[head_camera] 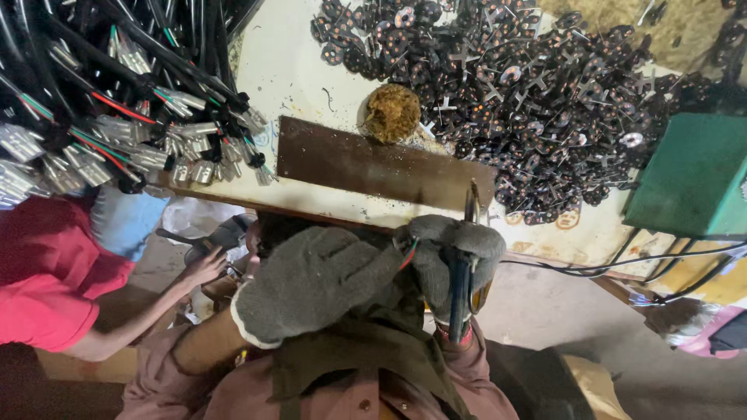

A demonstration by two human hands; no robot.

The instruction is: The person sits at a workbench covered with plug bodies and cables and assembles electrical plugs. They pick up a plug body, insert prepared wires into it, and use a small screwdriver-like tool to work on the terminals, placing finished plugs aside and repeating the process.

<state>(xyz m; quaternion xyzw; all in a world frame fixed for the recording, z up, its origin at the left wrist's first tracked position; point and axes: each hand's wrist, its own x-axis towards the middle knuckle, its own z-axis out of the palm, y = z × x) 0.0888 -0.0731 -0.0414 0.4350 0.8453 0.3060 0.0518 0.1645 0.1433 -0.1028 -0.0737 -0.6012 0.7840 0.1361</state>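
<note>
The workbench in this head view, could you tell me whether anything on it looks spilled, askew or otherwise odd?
The dark metal discs lie in a loose heap spreading across the table to the green box. The brown board sits at a slant. Nothing looks broken.

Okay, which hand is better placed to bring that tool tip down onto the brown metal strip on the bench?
Probably the right hand: it grips the dark-handled tool, whose tip points at the brown metal strip just beyond it. The left hand, also gloved, sits lower, beside the red and green wires, holding no tool.
</note>
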